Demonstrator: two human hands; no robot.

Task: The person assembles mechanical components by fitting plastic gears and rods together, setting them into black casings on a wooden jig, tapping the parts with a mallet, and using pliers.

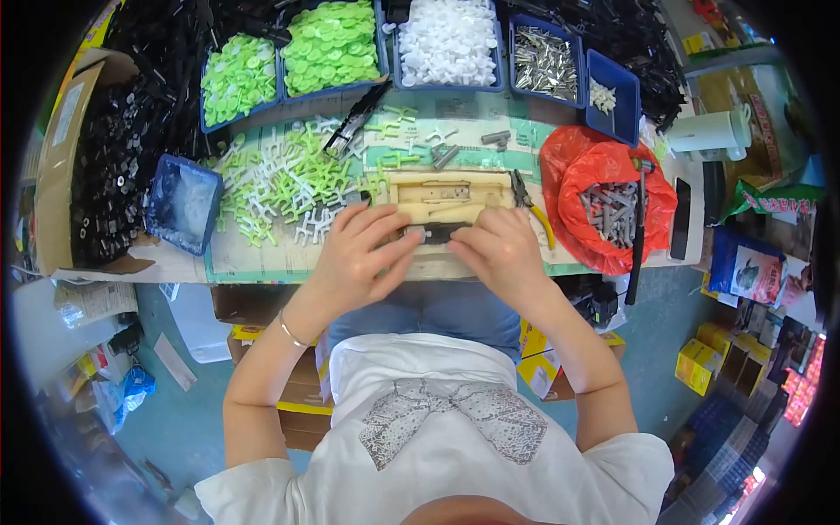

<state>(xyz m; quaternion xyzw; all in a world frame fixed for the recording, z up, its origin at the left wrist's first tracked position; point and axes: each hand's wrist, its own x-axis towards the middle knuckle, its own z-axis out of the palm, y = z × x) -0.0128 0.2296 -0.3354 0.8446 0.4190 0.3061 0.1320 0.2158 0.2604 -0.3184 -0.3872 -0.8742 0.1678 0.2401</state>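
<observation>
A: What to see in the left hand (360, 251)?

B: Bent in and pinching the left end of a long black part (439, 230), close to a small gray bit (425, 235).

A: And in the right hand (500, 248)?

B: Pinching too, with fingertips on the other end.

A: Where to look for the black part?

B: Between both hands, at the near side of the wooden holder (451, 178). Hard to see whole, under so many fingers.

A: What to find around it?

B: Just right of the holder, pliers (542, 224) with yellow grips. Next, a red bag (567, 166) with gray tubes (611, 210) inside. Over to the left, a big messy heap of green and white forked clips (280, 179).

A: And up at the back?

B: In a row of blue bins (392, 70), lots of green discs (328, 48), white caps (446, 42), shiny metal pins (544, 63) and little white bits (602, 96). On the far left, small black parts (109, 175) in a cardboard box (70, 109).
</observation>
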